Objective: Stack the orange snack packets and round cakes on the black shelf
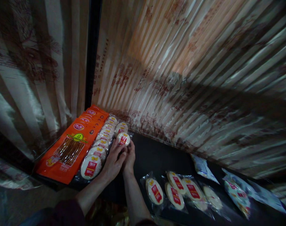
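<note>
Both hands are at a clear packet of round white cakes [123,139] with a red label, near the back of the dark shelf. My left hand [114,159] grips its near left edge, and my right hand [129,154] has its fingers curled at the lower right edge. Behind it, another round cake packet [121,128] leans back, partly covered. Left of my hands runs an overlapping row of the same cake packets [91,167]. Beside that row lie overlapping orange snack bags [63,157] with a window showing brown sticks. Some fingertips are hidden.
Several loose cake packets [154,191] lie on the dark shelf [152,150] to the right. Farther right are a blue-white bag [203,168] and a colourful bag [238,194]. Pleated printed sheeting [143,78] rises behind, with a dark post [92,50] at the left corner.
</note>
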{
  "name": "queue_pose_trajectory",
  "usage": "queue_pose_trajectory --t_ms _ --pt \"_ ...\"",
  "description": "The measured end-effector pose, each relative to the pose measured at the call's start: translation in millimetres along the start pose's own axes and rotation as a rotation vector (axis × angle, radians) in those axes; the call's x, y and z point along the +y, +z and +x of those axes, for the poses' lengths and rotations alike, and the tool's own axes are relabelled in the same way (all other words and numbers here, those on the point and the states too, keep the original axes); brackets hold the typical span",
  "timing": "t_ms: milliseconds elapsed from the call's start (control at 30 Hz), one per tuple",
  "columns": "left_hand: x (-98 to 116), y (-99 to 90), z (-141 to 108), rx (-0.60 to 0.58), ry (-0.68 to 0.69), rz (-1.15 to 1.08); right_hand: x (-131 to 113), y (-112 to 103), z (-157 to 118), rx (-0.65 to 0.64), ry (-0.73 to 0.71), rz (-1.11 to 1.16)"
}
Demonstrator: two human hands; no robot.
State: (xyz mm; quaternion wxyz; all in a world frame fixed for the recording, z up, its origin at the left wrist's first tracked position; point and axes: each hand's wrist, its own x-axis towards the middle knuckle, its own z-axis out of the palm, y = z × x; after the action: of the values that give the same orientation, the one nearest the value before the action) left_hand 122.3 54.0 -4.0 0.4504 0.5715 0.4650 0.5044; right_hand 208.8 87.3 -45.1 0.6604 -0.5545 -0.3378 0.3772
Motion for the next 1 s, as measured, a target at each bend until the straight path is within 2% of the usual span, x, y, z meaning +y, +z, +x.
queue_pose_trajectory --t_ms 100,367,567,833,1000 --pt "-3 1.8 -1 -0.041 0.031 0.030 -5 2 2 -0.030 0.027 0.013" --pt "-10 2.8 3 -0.078 -0.059 -0.002 -2 5 10 -0.023 0.061 -0.073" --pt "-17 4.9 5 -0.071 -0.124 -0.012 -1 7 11 -0.065 0.008 -0.120" --pt "-23 6.4 7 -0.063 -0.139 -0.006 -8 11 15 0.048 0.100 -0.243" --pt "-25 5.8 8 -0.085 -0.152 -0.045 -10 7 15 0.062 -0.093 -0.605"
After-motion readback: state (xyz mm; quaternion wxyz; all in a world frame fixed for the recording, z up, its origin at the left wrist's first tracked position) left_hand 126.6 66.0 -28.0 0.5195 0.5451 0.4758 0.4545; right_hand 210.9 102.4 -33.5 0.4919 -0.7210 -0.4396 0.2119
